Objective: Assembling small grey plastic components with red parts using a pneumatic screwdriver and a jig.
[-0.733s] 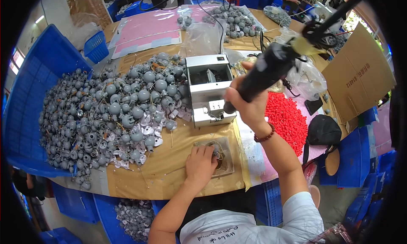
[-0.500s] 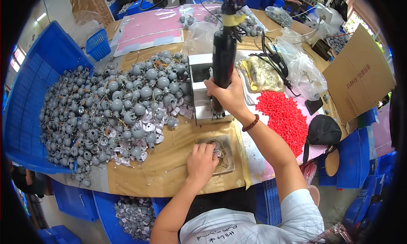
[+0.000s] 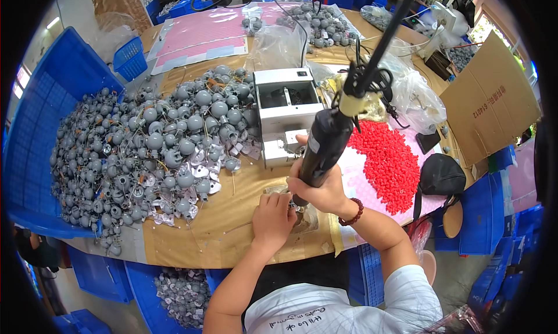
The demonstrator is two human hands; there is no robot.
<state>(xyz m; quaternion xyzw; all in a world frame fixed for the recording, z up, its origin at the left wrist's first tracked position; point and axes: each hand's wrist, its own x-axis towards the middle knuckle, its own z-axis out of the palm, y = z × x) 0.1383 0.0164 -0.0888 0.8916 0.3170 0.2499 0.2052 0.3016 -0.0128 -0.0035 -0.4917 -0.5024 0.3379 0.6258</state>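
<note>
My right hand (image 3: 326,191) is wrapped round a black electric screwdriver (image 3: 323,145), which hangs tilted with its lower end down by my left fingertips. My left hand (image 3: 273,219) lies on the table with its fingers bent and together, over a small flat fixture plate (image 3: 309,222). A small part there is mostly hidden by my fingers and the screwdriver. Just beyond stands a white box-shaped screw feeder (image 3: 290,111) with an open top. To its left spreads a big heap of grey round-headed plastic parts (image 3: 195,124), with wires and pale pieces among them.
A blue crate (image 3: 35,154) lies tipped at the left, spilling the parts. Right of the feeder are a pile of small red pieces (image 3: 386,165), a black pouch (image 3: 443,176) and clear plastic bags (image 3: 415,99). A cardboard flap (image 3: 494,104) rises at the right.
My right hand has brought the screwdriver from the feeder down toward me, to the part at my left fingertips; the tool now leans. My left hand has stayed nearly in place.
</note>
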